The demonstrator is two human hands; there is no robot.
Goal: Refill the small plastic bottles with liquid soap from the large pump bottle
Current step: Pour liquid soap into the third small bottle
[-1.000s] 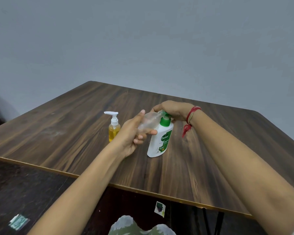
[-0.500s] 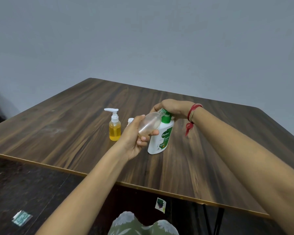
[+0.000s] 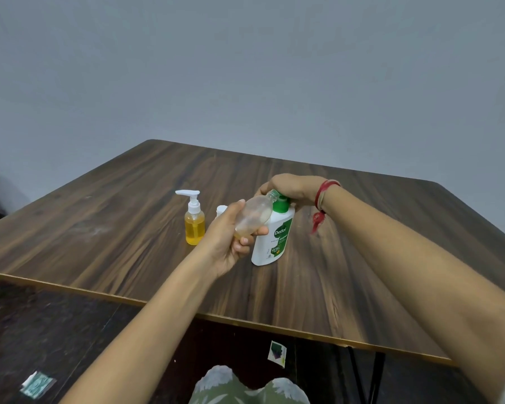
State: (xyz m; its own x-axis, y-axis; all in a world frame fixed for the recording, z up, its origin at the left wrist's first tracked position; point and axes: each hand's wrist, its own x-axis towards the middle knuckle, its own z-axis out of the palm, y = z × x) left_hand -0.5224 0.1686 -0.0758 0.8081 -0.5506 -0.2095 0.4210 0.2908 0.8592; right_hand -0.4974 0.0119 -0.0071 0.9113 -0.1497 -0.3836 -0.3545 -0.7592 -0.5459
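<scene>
Over the surface (image 3: 129, 228), the left hand (image 3: 226, 237) grips a tilted small bottle (image 3: 254, 214) and the right hand (image 3: 292, 188) clasps the top of the pump bottle (image 3: 274, 243).

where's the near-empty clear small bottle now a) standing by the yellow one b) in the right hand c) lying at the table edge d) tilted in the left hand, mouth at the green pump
D: the left hand grips the clear small bottle, tilted, its mouth at the green pump of the large pump bottle.

A clear small bottle (image 3: 252, 214) tilts toward upright white pump bottle (image 3: 271, 240); yellow bottle (image 3: 194, 225) stands nearby
</scene>
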